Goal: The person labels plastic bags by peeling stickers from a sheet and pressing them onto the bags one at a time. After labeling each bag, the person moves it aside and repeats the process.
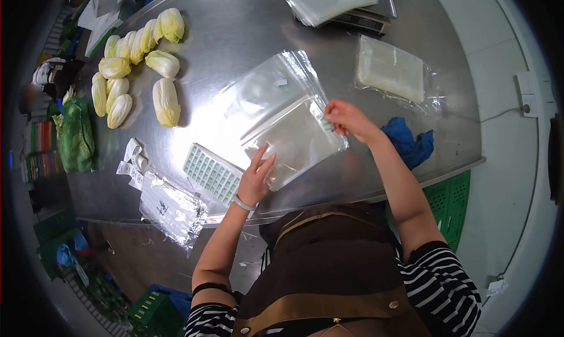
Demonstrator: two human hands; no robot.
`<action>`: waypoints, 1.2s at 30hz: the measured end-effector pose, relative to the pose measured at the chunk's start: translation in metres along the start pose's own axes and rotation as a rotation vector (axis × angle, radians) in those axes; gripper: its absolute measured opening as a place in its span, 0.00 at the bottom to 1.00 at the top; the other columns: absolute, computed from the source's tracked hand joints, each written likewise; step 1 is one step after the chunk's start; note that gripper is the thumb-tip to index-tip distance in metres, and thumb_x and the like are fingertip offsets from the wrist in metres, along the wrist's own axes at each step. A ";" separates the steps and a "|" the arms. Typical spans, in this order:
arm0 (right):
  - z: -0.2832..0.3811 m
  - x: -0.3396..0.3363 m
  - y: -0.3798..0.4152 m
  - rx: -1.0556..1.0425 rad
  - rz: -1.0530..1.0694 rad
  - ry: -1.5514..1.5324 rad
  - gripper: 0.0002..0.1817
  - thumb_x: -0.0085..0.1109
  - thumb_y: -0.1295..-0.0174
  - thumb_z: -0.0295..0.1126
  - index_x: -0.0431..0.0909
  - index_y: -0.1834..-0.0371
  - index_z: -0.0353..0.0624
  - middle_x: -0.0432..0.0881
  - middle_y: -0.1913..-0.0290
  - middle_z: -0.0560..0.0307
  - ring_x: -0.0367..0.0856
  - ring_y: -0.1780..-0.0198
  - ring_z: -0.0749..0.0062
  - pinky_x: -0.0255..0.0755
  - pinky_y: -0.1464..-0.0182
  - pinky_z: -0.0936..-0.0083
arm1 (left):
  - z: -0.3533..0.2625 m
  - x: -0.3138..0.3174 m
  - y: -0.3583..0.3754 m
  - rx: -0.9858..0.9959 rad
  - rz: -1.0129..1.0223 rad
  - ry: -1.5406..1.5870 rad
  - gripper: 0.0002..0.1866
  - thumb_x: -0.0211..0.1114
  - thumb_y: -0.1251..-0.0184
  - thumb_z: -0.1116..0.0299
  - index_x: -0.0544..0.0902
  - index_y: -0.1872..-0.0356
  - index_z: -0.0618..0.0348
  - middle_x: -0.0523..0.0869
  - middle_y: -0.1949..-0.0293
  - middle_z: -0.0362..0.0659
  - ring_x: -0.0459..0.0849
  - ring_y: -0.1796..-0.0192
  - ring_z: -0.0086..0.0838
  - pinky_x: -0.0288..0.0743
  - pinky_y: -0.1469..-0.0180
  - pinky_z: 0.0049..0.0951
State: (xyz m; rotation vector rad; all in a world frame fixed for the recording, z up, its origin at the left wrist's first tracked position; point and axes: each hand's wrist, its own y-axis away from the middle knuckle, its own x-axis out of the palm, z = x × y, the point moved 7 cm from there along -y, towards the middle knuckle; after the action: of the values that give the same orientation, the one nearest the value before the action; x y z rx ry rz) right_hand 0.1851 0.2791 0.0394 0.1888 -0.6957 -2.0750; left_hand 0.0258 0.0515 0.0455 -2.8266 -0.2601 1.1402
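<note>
A stack of clear plastic bags [299, 140] lies on the steel table in front of me. My left hand [256, 175] rests on its near left corner with the fingers apart. At the right edge of the stack, my right hand [351, 121] has its fingers pinched together over a small pale green label [326, 124] against the top bag. More clear bags [252, 90] lie just behind, one bearing a small label [282, 82]. Beside my left hand is a sheet of small printed labels [212, 171], partly covered by the hand and wrist.
Several napa cabbages [167, 102] sit at the left of the steel table [235, 37]. A bag pile [326, 2] lies on a scale [367, 22] at the back. Wrapped bags [390, 71] and a blue cloth [406, 142] are right; a crumpled plastic package [170, 206] overhangs the front edge.
</note>
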 end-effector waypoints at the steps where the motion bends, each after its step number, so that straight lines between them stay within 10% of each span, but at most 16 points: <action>1: -0.010 0.002 -0.009 -0.021 0.009 0.110 0.05 0.56 0.36 0.30 0.72 0.62 0.42 0.75 0.76 0.62 0.73 0.76 0.82 0.63 0.77 0.84 | 0.002 0.004 0.000 -0.049 0.060 0.007 0.39 0.68 0.50 0.83 0.68 0.33 0.50 0.64 0.30 0.50 0.86 0.54 0.37 0.79 0.49 0.35; 6: -0.051 0.023 -0.047 -0.112 -0.050 0.555 0.11 0.62 0.41 0.33 0.73 0.59 0.41 0.82 0.72 0.52 0.81 0.72 0.66 0.71 0.71 0.70 | 0.019 0.026 0.002 -0.006 0.099 -0.015 0.19 0.67 0.47 0.80 0.80 0.51 0.57 0.77 0.43 0.47 0.82 0.55 0.39 0.77 0.53 0.36; 9: -0.045 0.027 -0.056 -0.238 -0.269 1.328 0.15 0.64 0.41 0.38 0.71 0.61 0.40 0.82 0.71 0.51 0.83 0.69 0.58 0.75 0.71 0.67 | 0.027 0.031 0.003 -0.049 0.113 0.055 0.13 0.68 0.47 0.78 0.83 0.59 0.57 0.79 0.47 0.46 0.81 0.56 0.39 0.76 0.53 0.36; 14: -0.012 -0.003 -0.041 -0.210 -0.339 1.054 0.16 0.65 0.42 0.39 0.71 0.60 0.41 0.82 0.70 0.48 0.82 0.69 0.54 0.72 0.70 0.64 | 0.039 0.029 -0.001 -0.131 0.066 0.151 0.07 0.69 0.43 0.73 0.84 0.63 0.59 0.83 0.56 0.43 0.83 0.56 0.35 0.77 0.53 0.32; 16: 0.001 -0.004 -0.029 -0.190 -0.199 0.656 0.16 0.65 0.42 0.37 0.70 0.60 0.41 0.82 0.70 0.48 0.82 0.68 0.54 0.71 0.69 0.63 | 0.080 0.025 0.002 -0.671 0.040 0.494 0.07 0.66 0.35 0.70 0.84 0.61 0.63 0.85 0.65 0.40 0.82 0.63 0.28 0.76 0.55 0.25; 18: 0.011 0.005 -0.010 -0.107 -0.032 0.120 0.15 0.64 0.42 0.36 0.69 0.59 0.41 0.82 0.69 0.48 0.82 0.68 0.53 0.71 0.69 0.63 | 0.095 -0.013 -0.006 -0.807 -0.357 0.838 0.12 0.63 0.33 0.67 0.83 0.59 0.68 0.83 0.67 0.41 0.81 0.64 0.25 0.75 0.56 0.24; 21: -0.003 0.012 -0.016 -0.196 0.044 0.195 0.11 0.60 0.40 0.30 0.69 0.59 0.41 0.82 0.69 0.49 0.82 0.69 0.54 0.71 0.70 0.62 | 0.124 -0.063 0.002 -0.793 -1.144 0.831 0.08 0.60 0.33 0.70 0.77 0.59 0.63 0.81 0.65 0.42 0.80 0.61 0.26 0.73 0.59 0.24; 23: -0.016 0.021 -0.029 -0.352 -0.013 0.631 0.10 0.58 0.40 0.27 0.69 0.58 0.41 0.83 0.67 0.49 0.83 0.68 0.54 0.72 0.69 0.61 | 0.118 -0.080 0.006 -0.689 -1.044 0.286 0.05 0.61 0.34 0.70 0.77 0.63 0.60 0.80 0.63 0.39 0.78 0.61 0.27 0.73 0.57 0.26; 27: -0.026 0.041 -0.052 -0.354 -0.108 1.285 0.12 0.57 0.41 0.25 0.70 0.55 0.41 0.84 0.66 0.47 0.84 0.64 0.54 0.75 0.65 0.60 | 0.026 0.004 -0.029 -0.034 0.017 0.047 0.12 0.73 0.49 0.74 0.77 0.67 0.59 0.79 0.66 0.43 0.76 0.64 0.34 0.72 0.58 0.32; 30: -0.019 0.036 -0.062 -0.137 -0.182 1.400 0.15 0.59 0.41 0.31 0.71 0.53 0.41 0.84 0.65 0.48 0.84 0.59 0.51 0.75 0.59 0.59 | 0.032 0.027 -0.023 -0.084 0.180 -0.098 0.09 0.72 0.49 0.70 0.82 0.67 0.58 0.80 0.67 0.46 0.78 0.58 0.42 0.73 0.55 0.36; 36: 0.000 0.014 -0.039 -0.355 -0.330 1.110 0.17 0.62 0.42 0.38 0.71 0.56 0.41 0.84 0.67 0.48 0.82 0.61 0.47 0.73 0.61 0.54 | 0.078 0.041 -0.020 -0.351 0.226 0.207 0.08 0.67 0.39 0.69 0.84 0.62 0.62 0.85 0.66 0.45 0.82 0.64 0.31 0.76 0.59 0.29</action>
State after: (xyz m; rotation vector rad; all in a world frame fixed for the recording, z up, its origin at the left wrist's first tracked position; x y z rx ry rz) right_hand 0.1489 0.2845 0.0194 1.1864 0.3982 -1.9429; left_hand -0.0022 0.0801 -0.0355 -3.3270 -0.1394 0.8988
